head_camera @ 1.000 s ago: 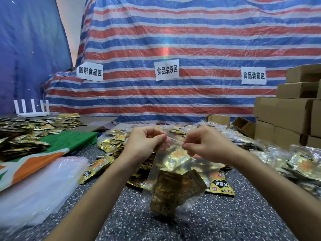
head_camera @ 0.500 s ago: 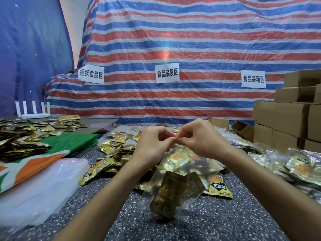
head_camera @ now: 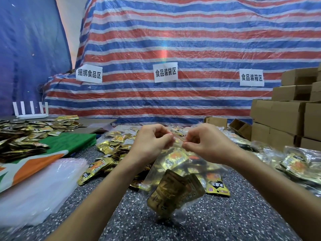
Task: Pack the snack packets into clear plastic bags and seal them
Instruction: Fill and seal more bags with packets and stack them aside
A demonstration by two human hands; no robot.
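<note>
Two hands: left hand (head_camera: 152,145) and right hand (head_camera: 208,145) are up over the counter (head_camera: 121,216), close together and not touching.
Fingers: both sets are curled. The left fingers (head_camera: 167,136) and right fingers (head_camera: 190,145) pinch the bag's top strip, one hand at each end.
Bag: clear bag (head_camera: 184,208) hangs tilted from that pinch, low over the counter. Can't tell if the bottom touches or if the seal is closed.
Packets: gold packets (head_camera: 170,190) inside the bag, bunched at the low end.
Loose packets: heap (head_camera: 107,150) on the counter, left of and behind the bag.
Empty bags: clear stack (head_camera: 40,188), near left.
Filled bags: pile (head_camera: 295,164) at right.
Cloth: green-orange cloth (head_camera: 69,145) at left, with another packet heap on it.
Boxes: cardboard boxes (head_camera: 286,119), stacked far right.
Tarp: striped tarp (head_camera: 173,40) at the back, three white signs (head_camera: 165,72) on it.
</note>
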